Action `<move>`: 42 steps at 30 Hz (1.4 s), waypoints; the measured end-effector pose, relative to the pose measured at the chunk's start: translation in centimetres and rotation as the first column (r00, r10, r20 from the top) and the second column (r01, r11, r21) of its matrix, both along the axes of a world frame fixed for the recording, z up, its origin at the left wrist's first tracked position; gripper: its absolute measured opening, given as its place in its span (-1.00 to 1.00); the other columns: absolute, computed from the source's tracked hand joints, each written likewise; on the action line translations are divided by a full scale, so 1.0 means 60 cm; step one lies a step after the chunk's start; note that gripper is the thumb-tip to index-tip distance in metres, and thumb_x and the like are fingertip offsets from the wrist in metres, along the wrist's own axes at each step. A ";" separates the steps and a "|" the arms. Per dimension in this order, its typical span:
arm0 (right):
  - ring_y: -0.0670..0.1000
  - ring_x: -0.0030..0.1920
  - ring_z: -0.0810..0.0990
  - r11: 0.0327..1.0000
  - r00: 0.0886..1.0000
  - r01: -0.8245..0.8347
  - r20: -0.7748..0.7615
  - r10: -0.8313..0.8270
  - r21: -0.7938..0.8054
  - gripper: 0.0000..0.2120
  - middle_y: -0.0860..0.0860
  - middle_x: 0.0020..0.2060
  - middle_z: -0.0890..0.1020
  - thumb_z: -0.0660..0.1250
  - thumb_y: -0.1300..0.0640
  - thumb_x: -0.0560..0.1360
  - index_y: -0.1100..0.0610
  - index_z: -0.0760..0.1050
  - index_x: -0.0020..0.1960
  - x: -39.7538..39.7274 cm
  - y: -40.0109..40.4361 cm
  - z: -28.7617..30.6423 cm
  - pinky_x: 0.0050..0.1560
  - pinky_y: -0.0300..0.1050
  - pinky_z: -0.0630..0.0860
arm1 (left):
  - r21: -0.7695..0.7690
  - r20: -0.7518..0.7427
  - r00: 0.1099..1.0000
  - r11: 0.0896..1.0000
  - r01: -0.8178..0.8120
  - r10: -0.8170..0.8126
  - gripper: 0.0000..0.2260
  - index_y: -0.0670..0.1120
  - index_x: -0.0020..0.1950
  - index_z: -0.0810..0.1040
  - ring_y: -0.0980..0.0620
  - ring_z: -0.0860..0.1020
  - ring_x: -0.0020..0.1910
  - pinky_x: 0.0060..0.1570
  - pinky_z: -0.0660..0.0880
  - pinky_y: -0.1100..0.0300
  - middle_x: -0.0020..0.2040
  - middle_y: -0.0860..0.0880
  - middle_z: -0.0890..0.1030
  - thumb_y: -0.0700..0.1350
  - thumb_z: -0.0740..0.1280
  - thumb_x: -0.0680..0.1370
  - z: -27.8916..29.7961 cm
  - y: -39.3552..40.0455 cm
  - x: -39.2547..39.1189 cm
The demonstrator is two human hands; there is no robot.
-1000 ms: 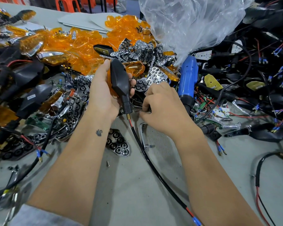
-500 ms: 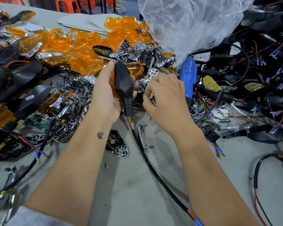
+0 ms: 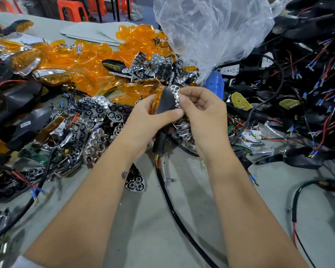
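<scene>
At left hand, indicator upright, stem down

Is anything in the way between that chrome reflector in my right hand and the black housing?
Nothing visible does. The right hand pinches the chrome reflector right against the top of the black housing, which the left hand grips.

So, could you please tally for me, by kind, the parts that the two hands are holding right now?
black lamp housing with its cable, gripped by the left hand: 1
amber lens against that housing: 1
chrome reflector, pinched by the right hand: 1
Total: 3
</scene>
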State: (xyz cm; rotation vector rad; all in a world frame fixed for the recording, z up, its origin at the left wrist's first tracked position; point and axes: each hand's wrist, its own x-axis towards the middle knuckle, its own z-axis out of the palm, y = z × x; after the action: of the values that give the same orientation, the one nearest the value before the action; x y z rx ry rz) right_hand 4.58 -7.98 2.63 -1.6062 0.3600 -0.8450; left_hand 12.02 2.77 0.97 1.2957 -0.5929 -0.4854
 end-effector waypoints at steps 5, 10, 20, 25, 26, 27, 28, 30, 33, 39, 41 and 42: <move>-0.13 -0.23 0.57 0.980 0.991 -0.021 0.132 -0.006 0.199 -0.82 -0.04 -0.27 0.61 0.17 0.29 0.65 0.12 0.47 -0.07 0.007 0.007 0.012 -0.10 -0.24 0.53 | 0.173 0.147 0.978 0.977 0.124 -0.150 -0.52 0.12 0.21 0.49 0.04 0.61 -0.29 -0.32 0.56 0.16 -0.17 0.02 0.67 -0.16 0.47 0.33 0.001 -0.005 -0.022; -0.03 -0.42 0.45 0.949 0.993 -0.077 0.104 0.047 0.306 -0.83 -0.02 -0.52 0.51 0.09 0.22 0.68 0.11 0.38 -0.06 0.004 0.011 0.014 -0.25 -0.09 0.45 | 0.227 0.184 0.953 0.954 0.196 -0.240 -0.17 0.28 0.43 0.17 0.02 0.63 -0.33 -0.34 0.57 0.21 0.06 0.06 0.62 -0.21 0.47 0.31 0.002 -0.006 -0.034; -0.01 -0.55 0.41 0.870 0.959 0.147 0.149 -0.242 0.471 -0.85 0.03 -0.62 0.43 0.09 0.26 0.63 0.15 0.35 -0.09 0.004 0.000 0.013 -0.33 -0.18 0.41 | 0.237 0.265 0.946 0.963 0.125 -0.187 -0.58 0.13 0.14 0.37 0.09 0.61 -0.22 -0.19 0.54 0.18 -0.03 0.00 0.64 -0.13 0.41 0.37 0.000 -0.006 -0.054; 0.00 -0.59 0.40 0.834 0.890 0.242 0.229 -0.394 0.497 -0.84 0.06 -0.63 0.38 0.06 0.30 0.63 0.19 0.35 -0.09 -0.002 -0.021 0.019 -0.31 -0.17 0.43 | 0.180 0.591 0.807 0.973 -0.143 0.009 -0.71 0.03 0.14 0.60 0.33 0.49 0.06 0.03 0.43 0.33 0.02 0.24 0.55 0.00 0.43 0.43 -0.003 -0.020 -0.064; 0.02 -0.58 0.40 0.827 0.879 0.250 0.240 -0.412 0.504 -0.84 0.06 -0.63 0.38 0.06 0.30 0.63 0.19 0.35 -0.08 -0.001 -0.023 0.020 -0.28 -0.14 0.44 | 0.156 0.585 0.810 0.977 -0.148 0.029 -0.73 0.04 0.14 0.60 0.32 0.49 0.01 -0.01 0.42 0.34 -0.02 0.24 0.54 -0.02 0.42 0.44 -0.002 -0.023 -0.066; 0.05 -0.57 0.40 0.818 0.870 0.253 0.248 -0.426 0.517 -0.84 0.07 -0.63 0.40 0.07 0.30 0.63 0.18 0.35 -0.09 -0.002 -0.023 0.020 -0.26 -0.12 0.45 | 0.129 0.576 0.816 0.981 -0.143 0.043 -0.75 0.08 0.12 0.59 0.28 0.51 -0.02 -0.02 0.42 0.32 -0.05 0.22 0.55 -0.04 0.42 0.45 -0.002 -0.025 -0.068; 0.06 -0.56 0.40 0.808 0.865 0.246 0.255 -0.432 0.536 -0.85 0.08 -0.63 0.43 0.07 0.29 0.63 0.17 0.35 -0.09 -0.002 -0.023 0.021 -0.25 -0.11 0.46 | 0.107 0.566 0.823 0.985 -0.136 0.052 -0.77 0.12 0.10 0.57 0.23 0.53 -0.01 0.00 0.45 0.26 -0.05 0.18 0.56 -0.05 0.42 0.46 -0.001 -0.027 -0.070; 0.07 -0.56 0.41 0.787 0.865 0.212 0.263 -0.427 0.579 -0.86 0.12 -0.62 0.47 0.07 0.29 0.63 0.18 0.35 -0.06 -0.004 -0.025 0.021 -0.31 -0.16 0.49 | 0.084 0.548 0.835 0.989 -0.121 0.055 -0.76 0.18 0.07 0.54 0.11 0.57 0.06 0.06 0.51 0.13 0.00 0.11 0.59 -0.07 0.43 0.46 0.000 -0.030 -0.073; 0.03 -0.59 0.43 0.767 0.869 0.186 0.263 -0.420 0.614 -0.88 0.09 -0.64 0.45 0.06 0.28 0.64 0.22 0.36 0.01 -0.007 -0.026 0.020 -0.35 -0.21 0.51 | 0.110 0.534 0.845 0.987 -0.114 0.038 -0.74 0.16 0.09 0.56 0.10 0.58 0.10 0.07 0.51 0.15 0.05 0.10 0.62 -0.07 0.44 0.44 0.001 -0.029 -0.074; -0.11 -0.59 0.40 0.787 0.867 0.255 0.228 -0.443 0.561 -0.83 -0.02 -0.66 0.38 0.07 0.29 0.64 0.19 0.38 -0.07 0.002 -0.021 0.015 -0.19 -0.26 0.47 | 0.137 0.543 0.839 0.981 -0.135 0.040 -0.62 0.00 0.27 0.64 0.14 0.57 0.15 0.21 0.46 0.18 0.11 0.10 0.66 -0.19 0.49 0.47 0.008 -0.020 -0.076; -0.09 -0.57 0.40 0.791 0.878 0.252 0.212 -0.429 0.558 -0.83 -0.01 -0.65 0.39 0.07 0.27 0.65 0.17 0.38 -0.07 0.005 -0.021 0.012 -0.10 -0.16 0.47 | 0.143 0.547 0.835 0.976 -0.163 0.059 -0.62 0.03 0.27 0.63 0.11 0.57 0.10 0.16 0.47 0.15 0.07 0.08 0.64 -0.20 0.50 0.48 0.010 -0.021 -0.078; -0.08 -0.57 0.41 0.792 0.889 0.228 0.211 -0.407 0.566 -0.83 0.00 -0.64 0.39 0.07 0.27 0.65 0.17 0.38 -0.06 0.005 -0.023 0.011 -0.16 -0.15 0.49 | 0.134 0.536 0.841 0.976 -0.170 0.073 -0.62 0.04 0.26 0.63 0.11 0.57 0.08 0.14 0.48 0.12 0.06 0.08 0.64 -0.21 0.50 0.48 0.010 -0.021 -0.079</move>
State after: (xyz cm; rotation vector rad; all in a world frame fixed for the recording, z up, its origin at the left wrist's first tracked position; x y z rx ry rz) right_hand 4.90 -9.35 3.32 -0.8773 0.5864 -1.1370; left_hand 7.29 1.50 1.56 1.6433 -0.9351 -0.0615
